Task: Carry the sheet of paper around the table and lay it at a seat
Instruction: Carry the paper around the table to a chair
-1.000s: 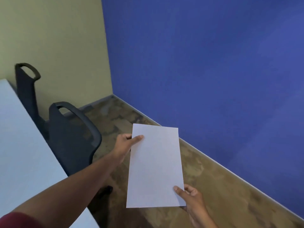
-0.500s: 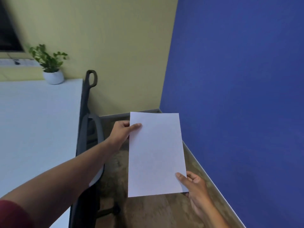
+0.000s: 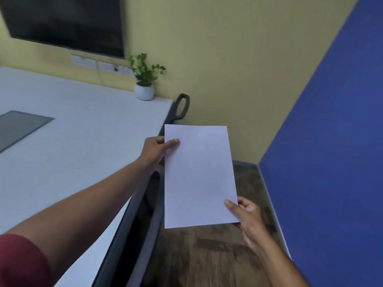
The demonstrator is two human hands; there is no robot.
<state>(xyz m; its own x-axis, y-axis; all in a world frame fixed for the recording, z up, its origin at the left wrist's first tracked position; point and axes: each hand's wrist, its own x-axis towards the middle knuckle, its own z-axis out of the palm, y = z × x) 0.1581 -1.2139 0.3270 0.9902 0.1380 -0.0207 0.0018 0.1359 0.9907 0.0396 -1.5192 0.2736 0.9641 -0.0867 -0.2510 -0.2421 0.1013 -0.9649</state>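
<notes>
Paper (image 3: 200,177), 1 blank white sheet, light and floppy by its look, hangs flat in the air beside the white tabletop (image 3: 62,146), pinched at its upper left edge by the left hand (image 3: 156,150) and its lower right corner by the right hand (image 3: 247,216).

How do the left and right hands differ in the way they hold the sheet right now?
The left hand pinches the sheet of paper at its far left edge, near the top corner; the right hand pinches its near right corner. The left arm reaches out above the white table edge; the right hand stays close in, over the floor. On both, the thumb lies on top of the sheet.
</notes>
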